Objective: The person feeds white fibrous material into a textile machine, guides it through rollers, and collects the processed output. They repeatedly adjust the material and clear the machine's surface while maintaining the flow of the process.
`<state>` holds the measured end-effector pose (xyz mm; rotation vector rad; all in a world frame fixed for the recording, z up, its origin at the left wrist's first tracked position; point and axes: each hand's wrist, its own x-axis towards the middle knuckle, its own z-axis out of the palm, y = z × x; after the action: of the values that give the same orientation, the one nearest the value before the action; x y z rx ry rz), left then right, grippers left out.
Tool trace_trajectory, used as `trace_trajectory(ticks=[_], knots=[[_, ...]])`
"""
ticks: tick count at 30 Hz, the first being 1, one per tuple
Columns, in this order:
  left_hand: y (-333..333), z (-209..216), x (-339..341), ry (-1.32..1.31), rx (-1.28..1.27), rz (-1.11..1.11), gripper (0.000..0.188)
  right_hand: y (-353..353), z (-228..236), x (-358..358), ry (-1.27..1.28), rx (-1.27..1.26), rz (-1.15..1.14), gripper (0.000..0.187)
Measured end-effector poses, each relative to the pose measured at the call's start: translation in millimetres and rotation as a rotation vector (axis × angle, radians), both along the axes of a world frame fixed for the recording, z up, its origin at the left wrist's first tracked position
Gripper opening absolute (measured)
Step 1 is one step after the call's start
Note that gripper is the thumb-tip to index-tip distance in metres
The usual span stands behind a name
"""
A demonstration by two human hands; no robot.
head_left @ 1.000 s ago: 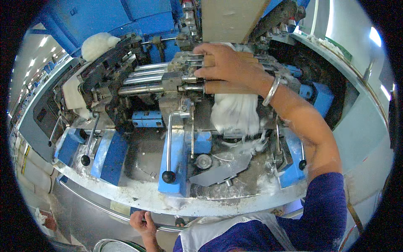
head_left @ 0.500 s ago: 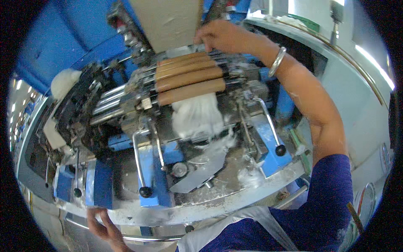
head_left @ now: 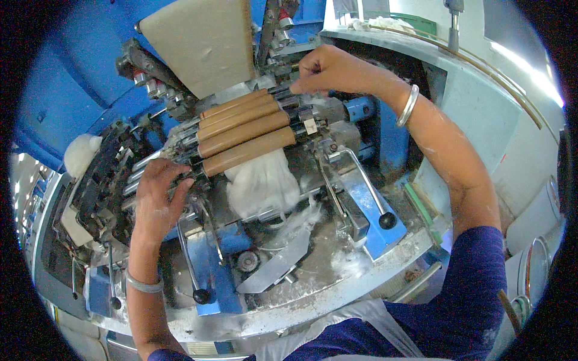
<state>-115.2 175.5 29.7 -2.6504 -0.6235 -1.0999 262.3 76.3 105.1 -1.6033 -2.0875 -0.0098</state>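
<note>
Brown-covered rollers [head_left: 244,133] lie side by side across the machine, with metal shafts at both ends. My left hand [head_left: 159,192] is at the left end of the rollers, fingers bent and thumb held apart from them; no object shows between them. My right hand [head_left: 325,69] is at the far right end of the rollers, its fingers curled together by the shaft ends. What those fingertips grip, if anything, is hidden. White fluffy fibre [head_left: 265,183] hangs from beneath the nearest roller.
Black-knobbed levers [head_left: 387,220] stand on blue blocks at both sides. A grey angled plate [head_left: 277,265] lies on the fibre-dusted bed. Behind the rollers rises a raised arm with a beige panel [head_left: 201,45]. A white fibre bundle [head_left: 81,155] sits at the left.
My left hand has risen from the machine's front edge to the left end of the rollers. My right hand stays by their far right end. The view has shifted, and the beige panel appears further left.
</note>
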Motion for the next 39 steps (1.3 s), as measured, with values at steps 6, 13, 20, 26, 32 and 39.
trace_trajectory(ticks=[6, 13, 20, 26, 32, 39], knots=[[27, 1, 8, 0.111, 0.103, 0.041, 0.020, 16, -17, 11, 0.018, -0.285, -0.183, 0.025], [34, 7, -1, 0.086, -0.056, -0.065, 0.022, 10, 1, 8, 0.253, -0.174, 0.182, 0.012], [100, 34, -39, -0.272, -0.532, 0.007, 0.023, -10, 23, -24, -0.952, 0.169, -0.473, 0.017], [183, 39, -15, -0.106, -0.502, -0.119, 0.045, 42, 49, -145, -0.619, 0.725, 0.074, 0.040], [279, 48, 39, 0.346, -0.280, 0.224, 0.059, 100, 89, -209, -0.485, 0.816, 0.350, 0.031], [330, 47, 80, 0.581, -0.139, 0.328, 0.057, 94, 74, -215, -1.241, 0.723, -0.133, 0.035]])
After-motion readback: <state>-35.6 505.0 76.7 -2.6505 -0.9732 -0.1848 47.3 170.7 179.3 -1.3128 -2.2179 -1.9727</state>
